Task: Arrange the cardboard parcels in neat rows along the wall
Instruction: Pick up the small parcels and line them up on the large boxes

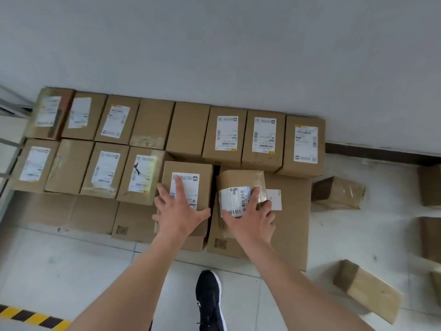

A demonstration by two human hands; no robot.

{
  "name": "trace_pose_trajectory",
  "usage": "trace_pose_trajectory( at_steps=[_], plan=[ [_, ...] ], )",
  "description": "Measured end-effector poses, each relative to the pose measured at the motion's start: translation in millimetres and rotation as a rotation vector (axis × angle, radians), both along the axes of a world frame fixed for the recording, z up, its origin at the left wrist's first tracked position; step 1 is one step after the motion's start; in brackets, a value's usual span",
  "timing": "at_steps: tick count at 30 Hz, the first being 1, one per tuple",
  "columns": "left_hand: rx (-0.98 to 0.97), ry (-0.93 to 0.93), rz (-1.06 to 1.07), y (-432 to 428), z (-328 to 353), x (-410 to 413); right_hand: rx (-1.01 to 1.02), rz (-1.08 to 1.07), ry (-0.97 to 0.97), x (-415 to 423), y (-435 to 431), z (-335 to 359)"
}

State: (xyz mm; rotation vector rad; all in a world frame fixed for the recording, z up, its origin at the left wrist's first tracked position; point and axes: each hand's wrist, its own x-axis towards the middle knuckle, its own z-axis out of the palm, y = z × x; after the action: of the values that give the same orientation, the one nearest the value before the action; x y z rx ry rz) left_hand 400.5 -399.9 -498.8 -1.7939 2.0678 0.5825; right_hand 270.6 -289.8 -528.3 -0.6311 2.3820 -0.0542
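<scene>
Back row [188,127]: eight brown parcels side by side along the wall [238,56], 10 to 1 o'clock, most with white labels up.
Front row [69,166]: four parcels touching, at 9 o'clock.
Labelled parcel [191,170]: centre, next in that row.
Taped parcel [241,180]: at its 3 o'clock, slightly skewed, a dark gap between.
Loose parcels [338,192]: scattered askew on the floor [358,235], 3 to 5 o'clock.

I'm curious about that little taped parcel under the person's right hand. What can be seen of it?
The small taped parcel is brown cardboard under glossy clear tape, with a white barcode label bent over its near edge. It lies askew on a larger flat carton. The right hand rests on it, fingers spread.
</scene>
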Motion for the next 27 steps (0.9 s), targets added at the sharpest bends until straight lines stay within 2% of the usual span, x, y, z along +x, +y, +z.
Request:
trace_pose_trajectory(
  at_steps=[4,9,14,19,22,27],
  plan=[
    [-0.025,0.029,-0.036,-50,-49,14,0.007,-0.052,0.086,30,-59,-38],
    [0.013,0.011,-0.093,-79,-98,12,0.025,-0.118,0.083,43,-99,-71],
    [0.085,-0.023,-0.119,-79,-118,18,-0.041,-0.025,0.018,44,-103,-82],
    [0.093,0.000,-0.089,-83,-106,8,-0.205,-0.011,-0.069,19,-84,-78],
    [0.082,0.025,-0.082,-73,-93,-18,-0.188,0.007,-0.022,-1,-58,-69],
    [0.082,0.129,-0.269,-9,-66,-108,-0.175,-0.099,0.043,-66,17,-56]
  ],
)
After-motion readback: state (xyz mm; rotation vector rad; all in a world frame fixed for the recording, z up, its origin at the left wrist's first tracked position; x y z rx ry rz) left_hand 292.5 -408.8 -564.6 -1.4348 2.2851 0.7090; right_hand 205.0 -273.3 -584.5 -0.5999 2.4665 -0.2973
